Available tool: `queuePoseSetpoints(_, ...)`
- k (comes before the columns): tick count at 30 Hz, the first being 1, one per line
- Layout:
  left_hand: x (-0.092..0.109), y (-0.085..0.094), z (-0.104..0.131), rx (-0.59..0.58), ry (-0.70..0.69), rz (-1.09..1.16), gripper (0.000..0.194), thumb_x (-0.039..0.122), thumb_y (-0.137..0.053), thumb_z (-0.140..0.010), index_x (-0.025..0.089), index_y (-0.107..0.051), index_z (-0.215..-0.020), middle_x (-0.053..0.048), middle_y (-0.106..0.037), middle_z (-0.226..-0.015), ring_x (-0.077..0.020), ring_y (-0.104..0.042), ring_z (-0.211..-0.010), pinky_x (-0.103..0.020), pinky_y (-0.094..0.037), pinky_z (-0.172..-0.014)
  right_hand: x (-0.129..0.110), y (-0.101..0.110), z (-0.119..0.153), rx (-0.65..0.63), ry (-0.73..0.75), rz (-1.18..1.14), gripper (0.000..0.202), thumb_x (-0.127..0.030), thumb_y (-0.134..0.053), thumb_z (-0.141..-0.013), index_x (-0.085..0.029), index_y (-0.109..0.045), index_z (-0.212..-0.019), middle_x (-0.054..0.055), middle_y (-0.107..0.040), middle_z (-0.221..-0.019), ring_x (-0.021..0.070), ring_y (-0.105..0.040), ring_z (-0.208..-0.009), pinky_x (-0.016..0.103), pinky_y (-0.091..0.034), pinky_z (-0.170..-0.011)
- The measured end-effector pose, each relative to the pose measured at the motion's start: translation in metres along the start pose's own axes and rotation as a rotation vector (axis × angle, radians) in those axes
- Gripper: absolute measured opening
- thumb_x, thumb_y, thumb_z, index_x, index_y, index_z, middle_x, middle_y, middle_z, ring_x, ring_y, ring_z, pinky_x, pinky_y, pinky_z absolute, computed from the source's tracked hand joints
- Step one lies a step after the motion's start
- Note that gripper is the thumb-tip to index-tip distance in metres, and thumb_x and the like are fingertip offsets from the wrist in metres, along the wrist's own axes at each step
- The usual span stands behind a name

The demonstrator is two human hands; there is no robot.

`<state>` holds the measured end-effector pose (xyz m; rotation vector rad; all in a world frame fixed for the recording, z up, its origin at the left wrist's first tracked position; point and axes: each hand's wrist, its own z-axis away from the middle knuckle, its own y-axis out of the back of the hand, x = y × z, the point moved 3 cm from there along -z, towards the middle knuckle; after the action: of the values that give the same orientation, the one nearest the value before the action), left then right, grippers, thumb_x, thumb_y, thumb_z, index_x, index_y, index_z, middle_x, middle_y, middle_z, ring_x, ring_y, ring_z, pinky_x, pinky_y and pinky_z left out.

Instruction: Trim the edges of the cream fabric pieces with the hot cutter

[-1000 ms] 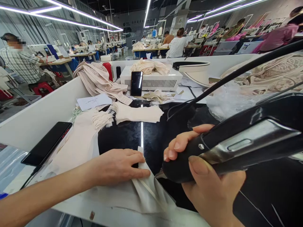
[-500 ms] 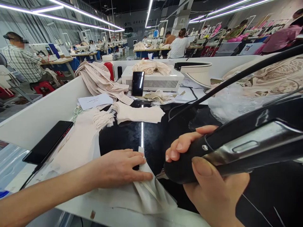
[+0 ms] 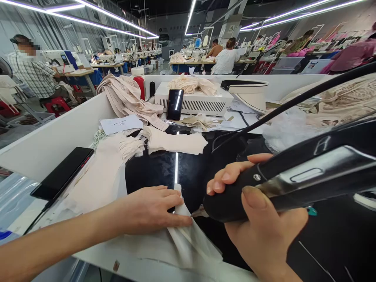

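My left hand (image 3: 149, 209) lies palm down near the table's front edge. Its thumb and fingers are stretched apart, pressing on a narrow folded strip of thin whitish fabric (image 3: 183, 235). My right hand (image 3: 264, 231) is wrapped round a black hand-held tool (image 3: 282, 180) with a shiny metal lever along its side, and a cable (image 3: 293, 107) arches above it. The tool's narrow tip points left and meets or nearly meets the fabric beside my left thumb; the exact contact is unclear. Below the strip, thin sheer fabric spreads over the table edge.
A stack of cream fabric pieces (image 3: 176, 141) lies ahead on the black tabletop (image 3: 152, 168). Left are more fabric and a phone (image 3: 63, 172); another phone (image 3: 175, 105) leans on a white vented box (image 3: 199, 102). Clear plastic (image 3: 288, 131) lies right. People work at sewing machines beyond.
The view has shifted slightly, so the surroundings sit a little lower and farther right. My hands keep nearly the same pose, with the tool tip still beside my left thumb.
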<state>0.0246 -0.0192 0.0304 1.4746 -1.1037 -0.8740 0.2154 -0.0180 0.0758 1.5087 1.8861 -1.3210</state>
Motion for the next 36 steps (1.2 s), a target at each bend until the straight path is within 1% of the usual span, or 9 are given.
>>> queuePoseSetpoints(7, 0.005, 0.001, -0.002, 0.007, 0.019, -0.007, 0.035, 0.012, -0.049, -0.111, 0.027, -0.065, -0.139, -0.010, -0.069, -0.122, -0.0218, -0.069, -0.108, -0.034, -0.060, -0.097, -0.002, -0.003, -0.003, -0.027, -0.012, 0.024, 0.038, -0.038, -0.097, -0.082, -0.029, -0.071, -0.108, -0.006, -0.071, -0.077, 0.0139, -0.069, -0.062, 0.025, -0.065, -0.060)
queuePoseSetpoints(12, 0.007, -0.002, -0.001, 0.016, 0.028, 0.002, 0.031, 0.013, -0.051, -0.112, 0.026, -0.066, -0.136, -0.010, -0.068, -0.125, -0.0217, -0.069, -0.111, -0.033, -0.059, -0.097, -0.001, -0.006, -0.005, -0.010, 0.027, 0.000, 0.041, -0.039, -0.099, -0.079, -0.028, -0.070, -0.107, -0.006, -0.069, -0.076, 0.0146, -0.067, -0.061, 0.026, -0.062, -0.056)
queuePoseSetpoints(18, 0.011, -0.004, -0.003, 0.015, 0.040, 0.028, 0.030, 0.014, -0.054, -0.111, 0.027, -0.066, -0.136, -0.010, -0.068, -0.128, -0.0223, -0.068, -0.114, -0.032, -0.059, -0.096, -0.003, -0.007, -0.001, -0.030, 0.009, 0.085, 0.034, -0.037, -0.092, -0.088, -0.029, -0.066, -0.109, -0.005, -0.068, -0.078, 0.0165, -0.066, -0.061, 0.032, -0.060, -0.057)
queuePoseSetpoints(22, 0.013, -0.002, -0.002, 0.029, 0.040, 0.037, 0.029, 0.014, -0.055, -0.111, 0.026, -0.067, -0.135, -0.011, -0.068, -0.130, -0.0223, -0.068, -0.114, -0.033, -0.059, -0.096, -0.005, -0.009, -0.004, -0.009, 0.009, 0.068, 0.038, -0.039, -0.095, -0.084, -0.029, -0.066, -0.107, -0.006, -0.067, -0.076, 0.0168, -0.066, -0.059, 0.032, -0.059, -0.055)
queuePoseSetpoints(27, 0.003, -0.005, -0.002, 0.051, 0.034, 0.041, 0.030, 0.012, -0.055, -0.110, 0.025, -0.068, -0.134, -0.012, -0.068, -0.131, -0.0222, -0.070, -0.111, -0.033, -0.060, -0.094, 0.012, -0.012, -0.012, -0.011, 0.025, 0.050, 0.038, -0.039, -0.093, -0.085, -0.029, -0.064, -0.108, -0.007, -0.067, -0.077, 0.0154, -0.065, -0.058, 0.030, -0.057, -0.055)
queuePoseSetpoints(30, -0.007, -0.009, -0.001, 0.042, 0.030, 0.075, 0.034, 0.009, -0.054, -0.108, 0.024, -0.066, -0.137, -0.013, -0.068, -0.132, -0.0232, -0.071, -0.110, -0.035, -0.060, -0.097, 0.026, -0.014, -0.016, -0.020, 0.023, 0.042, 0.035, -0.033, -0.090, -0.087, -0.028, -0.063, -0.110, -0.008, -0.069, -0.079, 0.0144, -0.066, -0.057, 0.030, -0.056, -0.056)
queuePoseSetpoints(32, -0.011, -0.010, 0.002, 0.019, 0.049, 0.109, 0.042, 0.005, -0.055, -0.103, 0.023, -0.065, -0.139, -0.013, -0.068, -0.133, -0.0246, -0.071, -0.111, -0.037, -0.061, -0.100, 0.029, -0.014, -0.018, -0.027, 0.022, 0.039, 0.038, -0.033, -0.089, -0.086, -0.028, -0.062, -0.112, -0.008, -0.069, -0.079, 0.0141, -0.065, -0.057, 0.030, -0.057, -0.057)
queuePoseSetpoints(34, -0.013, -0.009, 0.005, -0.001, 0.088, 0.149, 0.053, 0.000, -0.055, -0.096, 0.023, -0.063, -0.144, -0.012, -0.068, -0.138, -0.0261, -0.072, -0.116, -0.038, -0.062, -0.100, 0.027, -0.011, -0.021, -0.020, 0.016, 0.058, 0.042, -0.038, -0.091, -0.085, -0.028, -0.061, -0.112, -0.008, -0.069, -0.079, 0.0146, -0.065, -0.057, 0.031, -0.057, -0.057)
queuePoseSetpoints(36, -0.014, -0.008, 0.008, -0.001, 0.136, 0.196, 0.063, -0.003, -0.053, -0.091, 0.024, -0.061, -0.148, -0.012, -0.067, -0.143, -0.0251, -0.072, -0.119, -0.035, -0.063, -0.099, 0.020, -0.005, -0.024, -0.009, 0.016, 0.110, 0.047, -0.046, -0.094, -0.083, -0.029, -0.060, -0.111, -0.008, -0.070, -0.081, 0.0158, -0.066, -0.060, 0.033, -0.059, -0.059)
